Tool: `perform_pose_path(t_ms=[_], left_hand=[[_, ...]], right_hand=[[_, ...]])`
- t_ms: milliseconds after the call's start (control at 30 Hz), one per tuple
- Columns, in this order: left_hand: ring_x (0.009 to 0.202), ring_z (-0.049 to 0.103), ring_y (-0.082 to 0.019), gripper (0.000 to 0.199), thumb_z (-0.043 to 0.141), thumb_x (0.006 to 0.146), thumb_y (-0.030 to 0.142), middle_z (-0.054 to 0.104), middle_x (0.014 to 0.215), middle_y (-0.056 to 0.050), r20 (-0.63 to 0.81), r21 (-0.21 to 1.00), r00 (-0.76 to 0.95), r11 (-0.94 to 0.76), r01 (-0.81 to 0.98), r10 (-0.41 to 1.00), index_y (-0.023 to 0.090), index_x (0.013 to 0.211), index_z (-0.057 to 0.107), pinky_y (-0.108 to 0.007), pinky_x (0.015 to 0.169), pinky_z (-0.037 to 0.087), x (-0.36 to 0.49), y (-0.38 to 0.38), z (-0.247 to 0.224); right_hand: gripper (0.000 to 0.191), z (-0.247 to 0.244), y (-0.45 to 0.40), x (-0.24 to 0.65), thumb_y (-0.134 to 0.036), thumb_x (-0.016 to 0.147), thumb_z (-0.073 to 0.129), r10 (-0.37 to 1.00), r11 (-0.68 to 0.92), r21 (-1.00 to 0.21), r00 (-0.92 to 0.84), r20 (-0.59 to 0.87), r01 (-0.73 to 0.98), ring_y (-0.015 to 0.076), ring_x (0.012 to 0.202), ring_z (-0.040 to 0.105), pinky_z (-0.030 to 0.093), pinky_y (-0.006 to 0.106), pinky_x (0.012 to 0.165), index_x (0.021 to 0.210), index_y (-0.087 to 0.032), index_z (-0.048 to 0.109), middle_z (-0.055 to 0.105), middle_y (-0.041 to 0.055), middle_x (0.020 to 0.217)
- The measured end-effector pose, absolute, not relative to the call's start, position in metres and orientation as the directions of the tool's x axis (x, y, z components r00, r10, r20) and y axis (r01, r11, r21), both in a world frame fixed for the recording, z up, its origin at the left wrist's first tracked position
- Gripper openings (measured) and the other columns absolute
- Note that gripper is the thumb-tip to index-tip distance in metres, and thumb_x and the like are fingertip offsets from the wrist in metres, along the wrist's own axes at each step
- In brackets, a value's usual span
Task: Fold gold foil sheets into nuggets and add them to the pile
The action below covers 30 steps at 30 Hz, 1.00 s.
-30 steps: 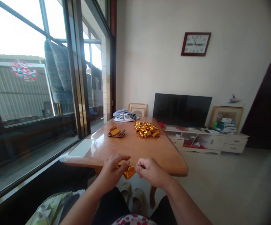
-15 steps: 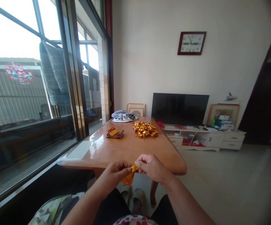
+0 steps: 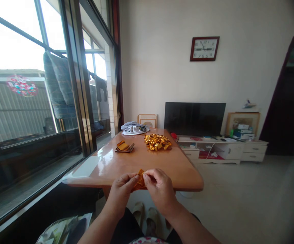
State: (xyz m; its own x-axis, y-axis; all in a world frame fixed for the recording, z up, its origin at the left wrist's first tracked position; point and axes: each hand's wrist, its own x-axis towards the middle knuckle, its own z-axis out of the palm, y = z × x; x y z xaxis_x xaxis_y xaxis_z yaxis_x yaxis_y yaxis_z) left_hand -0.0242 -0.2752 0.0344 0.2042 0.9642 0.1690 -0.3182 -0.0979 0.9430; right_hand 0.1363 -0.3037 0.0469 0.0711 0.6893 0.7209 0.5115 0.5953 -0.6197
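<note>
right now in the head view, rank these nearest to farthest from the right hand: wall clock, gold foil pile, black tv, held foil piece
1. Held foil piece, pinched in the right hand.
2. Gold foil pile, ahead on the table.
3. Black tv, beyond the table.
4. Wall clock, high above the tv.

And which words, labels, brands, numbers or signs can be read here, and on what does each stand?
Clock: "10", "11", "12", "1", "2", "4", "5", "6", "7", "8".
Window sticker: any writing is too blurred to read.
Boxes: any print is too small to read.
Held gold paper: no text seen.
No readable words or brands.
</note>
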Motion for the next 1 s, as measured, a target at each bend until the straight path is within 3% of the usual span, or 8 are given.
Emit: perform_pose_path(t_ms=[167,400,733,1000], left_hand=[[0.087,0.069,-0.024,0.031,0.083,0.074,0.041,0.077,0.094,-0.01,0.233,0.938,0.139,-0.185,-0.294,0.962,0.017,0.095,0.08,-0.036,0.084,0.054,-0.021,-0.275,0.031],[0.086,0.066,-0.021,0.028,0.079,0.079,0.04,0.075,0.093,-0.007,0.318,0.937,0.071,-0.302,-0.178,0.945,0.019,0.096,0.08,-0.027,0.074,0.05,-0.015,-0.281,0.033],[0.089,0.064,-0.023,0.023,0.08,0.078,0.04,0.074,0.091,-0.006,0.414,0.908,0.031,-0.411,-0.085,0.91,0.022,0.094,0.081,-0.029,0.079,0.049,-0.016,-0.277,0.025],[0.085,0.065,-0.022,0.024,0.073,0.084,0.042,0.074,0.09,-0.006,0.504,0.861,0.027,-0.505,0.061,0.863,0.022,0.097,0.079,-0.028,0.074,0.049,-0.016,-0.273,0.016]], right_hand=[[0.01,0.042,-0.302,0.129,-0.02,0.092,0.059,0.65,0.596,-0.569,0.076,0.756,0.567,0.021,0.086,0.061,0.047,0.033,0.079,0.091,-0.024,0.069,0.069,0.0053,0.088],[0.01,0.041,-0.298,0.127,-0.021,0.092,0.061,0.648,0.589,-0.606,0.135,0.749,0.535,0.0214,0.089,0.063,0.049,0.032,0.079,0.097,-0.023,0.069,0.069,0.0064,0.093],[0.008,0.045,-0.299,0.125,-0.021,0.092,0.06,0.665,0.578,-0.643,0.167,0.728,0.502,0.0204,0.086,0.063,0.048,0.031,0.078,0.089,-0.023,0.067,0.07,0.0054,0.089],[0.007,0.045,-0.298,0.124,-0.017,0.089,0.062,0.647,0.582,-0.646,0.2,0.736,0.494,0.0186,0.081,0.062,0.046,0.029,0.074,0.084,-0.022,0.065,0.068,0.0028,0.084]])
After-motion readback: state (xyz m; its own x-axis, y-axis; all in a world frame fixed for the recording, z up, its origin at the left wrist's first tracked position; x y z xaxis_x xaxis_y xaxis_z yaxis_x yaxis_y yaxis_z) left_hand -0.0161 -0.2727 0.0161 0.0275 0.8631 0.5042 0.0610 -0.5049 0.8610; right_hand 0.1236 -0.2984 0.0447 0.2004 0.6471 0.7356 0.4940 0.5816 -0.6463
